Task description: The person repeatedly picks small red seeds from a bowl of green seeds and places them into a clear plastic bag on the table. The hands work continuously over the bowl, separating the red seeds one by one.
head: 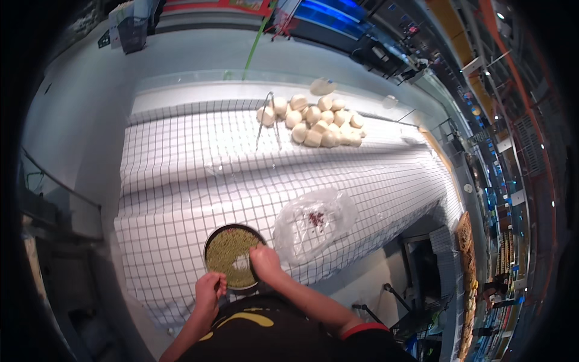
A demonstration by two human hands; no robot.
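A round, dark-rimmed pan [212, 235] sits close in front of me, holding a layer of small green beans or grains [228, 253] with a pale bare patch near the middle right. My left hand [209, 287] is at the pan's lower left rim, its fingers curled; whether anything is inside them is hidden. At the right side of the pan is my right hand [264, 261], fingertips bent together over the beans. What they pinch, if anything, is too small to see. To the right, a clear plastic bag [289, 221] lies flat with a few dark red beans [315, 219] on it.
A white checked cloth [167, 194] with raised folds covers the table. Pale round buns or vegetables [321, 122] are heaped at the far side, beside metal tongs [267, 108]. A clear low panel [181, 79] runs along the far edge. A basket [133, 34] stands on the floor beyond.
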